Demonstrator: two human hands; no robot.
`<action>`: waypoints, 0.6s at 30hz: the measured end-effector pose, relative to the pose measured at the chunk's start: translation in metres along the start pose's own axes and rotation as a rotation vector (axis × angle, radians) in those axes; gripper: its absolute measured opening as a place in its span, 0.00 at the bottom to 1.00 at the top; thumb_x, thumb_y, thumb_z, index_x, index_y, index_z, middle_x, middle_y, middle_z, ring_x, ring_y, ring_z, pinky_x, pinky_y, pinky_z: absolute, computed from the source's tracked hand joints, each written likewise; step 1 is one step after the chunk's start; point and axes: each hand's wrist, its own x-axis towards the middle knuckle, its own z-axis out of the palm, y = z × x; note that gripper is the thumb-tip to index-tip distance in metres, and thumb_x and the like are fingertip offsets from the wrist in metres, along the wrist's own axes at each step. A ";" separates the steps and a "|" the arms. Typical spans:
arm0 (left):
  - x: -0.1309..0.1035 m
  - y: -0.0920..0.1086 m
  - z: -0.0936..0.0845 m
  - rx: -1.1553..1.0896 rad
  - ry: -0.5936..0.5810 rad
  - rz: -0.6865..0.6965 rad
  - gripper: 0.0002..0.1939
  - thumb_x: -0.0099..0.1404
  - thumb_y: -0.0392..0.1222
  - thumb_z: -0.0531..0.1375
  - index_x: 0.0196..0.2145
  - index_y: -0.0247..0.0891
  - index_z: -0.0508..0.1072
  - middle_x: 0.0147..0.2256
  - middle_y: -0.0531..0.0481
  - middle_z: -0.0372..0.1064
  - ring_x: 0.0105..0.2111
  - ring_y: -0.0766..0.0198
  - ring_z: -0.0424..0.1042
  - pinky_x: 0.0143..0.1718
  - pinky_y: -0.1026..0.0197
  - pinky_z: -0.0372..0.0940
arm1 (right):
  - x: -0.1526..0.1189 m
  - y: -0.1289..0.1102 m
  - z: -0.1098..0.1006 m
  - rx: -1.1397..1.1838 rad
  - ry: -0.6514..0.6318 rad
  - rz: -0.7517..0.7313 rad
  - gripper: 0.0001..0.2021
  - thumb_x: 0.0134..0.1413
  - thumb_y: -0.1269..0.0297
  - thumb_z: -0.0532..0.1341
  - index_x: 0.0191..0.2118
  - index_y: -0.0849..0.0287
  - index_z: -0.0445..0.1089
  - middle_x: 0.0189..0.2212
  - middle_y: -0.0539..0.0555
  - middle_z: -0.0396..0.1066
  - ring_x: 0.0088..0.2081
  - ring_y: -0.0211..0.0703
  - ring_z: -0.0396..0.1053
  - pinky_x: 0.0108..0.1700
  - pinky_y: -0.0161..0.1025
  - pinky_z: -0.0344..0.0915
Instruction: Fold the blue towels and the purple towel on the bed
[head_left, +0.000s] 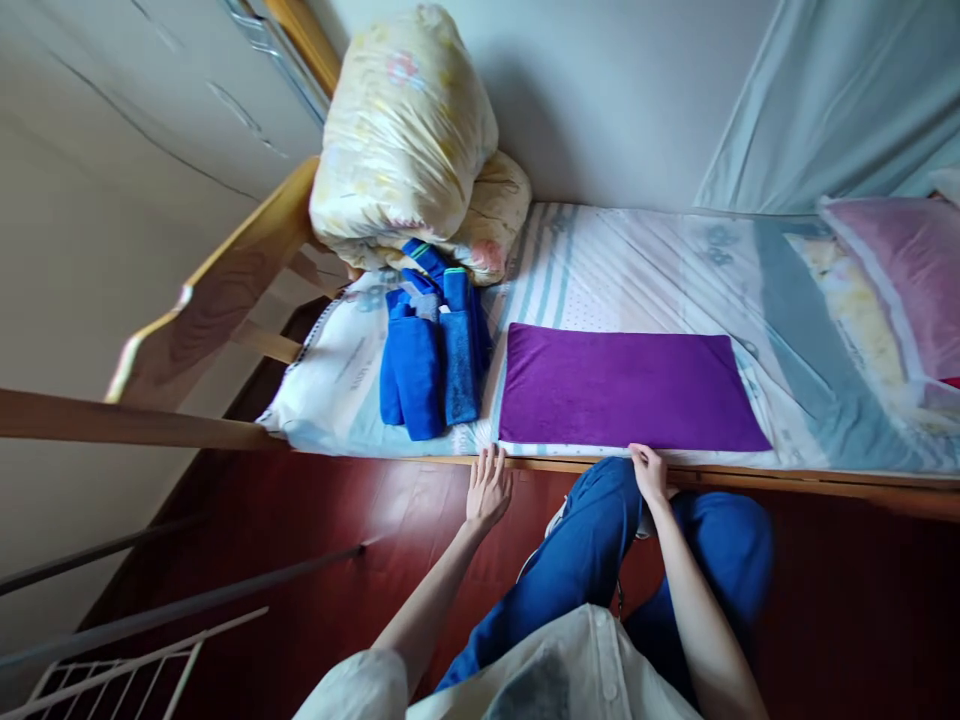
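A purple towel [630,390] lies flat as a long rectangle along the front edge of the bed. Its near edge meets the curled fingers of my right hand [649,473], which look closed on it near the middle of that side. My left hand [489,488] is at the bed's edge just below the towel's near left corner, fingers stretched out and holding nothing. To the left of the towel rest several folded blue towels [420,370], some rolled or bunched at the back.
A big bundled yellowish quilt [405,130] sits at the bed's left end, by the wooden end board [217,270]. Pink bedding [900,270] is at the right. The patterned sheet [645,260] covers the mattress. A white wire rack [142,670] stands on the red floor, lower left.
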 end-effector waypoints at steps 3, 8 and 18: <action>-0.025 0.014 0.003 -0.027 -0.018 0.032 0.35 0.73 0.42 0.49 0.75 0.34 0.54 0.73 0.31 0.52 0.75 0.43 0.48 0.71 0.33 0.53 | -0.006 -0.013 0.001 0.044 -0.019 0.043 0.15 0.60 0.55 0.58 0.36 0.56 0.80 0.36 0.57 0.84 0.40 0.52 0.81 0.46 0.48 0.78; -0.021 0.054 0.001 -0.064 -0.072 0.248 0.36 0.70 0.36 0.50 0.75 0.36 0.56 0.72 0.33 0.56 0.75 0.46 0.50 0.72 0.35 0.52 | -0.028 -0.048 0.003 -0.119 0.044 0.009 0.12 0.62 0.64 0.57 0.40 0.57 0.80 0.41 0.61 0.82 0.45 0.53 0.80 0.54 0.50 0.76; 0.037 0.143 0.021 0.015 -0.306 0.491 0.35 0.66 0.32 0.50 0.70 0.30 0.63 0.72 0.32 0.55 0.75 0.49 0.51 0.74 0.39 0.49 | -0.044 -0.080 0.077 0.695 0.050 0.452 0.15 0.57 0.60 0.64 0.49 0.57 0.70 0.44 0.58 0.82 0.43 0.45 0.81 0.48 0.43 0.79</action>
